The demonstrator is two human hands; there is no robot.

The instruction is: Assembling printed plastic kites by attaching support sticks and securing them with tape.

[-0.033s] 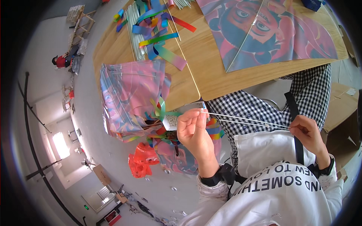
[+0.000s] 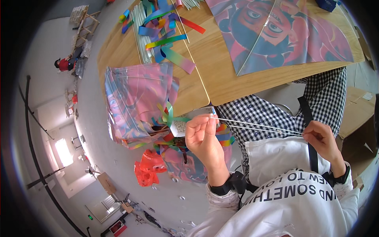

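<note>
Two thin white rods [image 2: 258, 123] stretch across my lap and come together at their right ends. My right hand [image 2: 321, 142] is closed in a pinch around those right ends. At the other side, my left hand [image 2: 206, 136] pinches the tip of the upper rod between thumb and fingertips. The lower rod's left end lies close to that hand, and I cannot tell whether it is held. Beyond my hands, a printed pink and blue kite sheet [image 2: 290, 43] lies on the wooden table [image 2: 209, 89], with a rod running across it.
Folded kite sheets [image 2: 138, 94] hang over the table's left edge. Rainbow ribbons [image 2: 160, 31] and a bundle of white rods [image 2: 141, 29] lie farther back. A small white box [image 2: 179, 128] sits behind my left hand. Below are a red plastic bag [image 2: 150, 168] and, right, a cardboard box [image 2: 357, 114].
</note>
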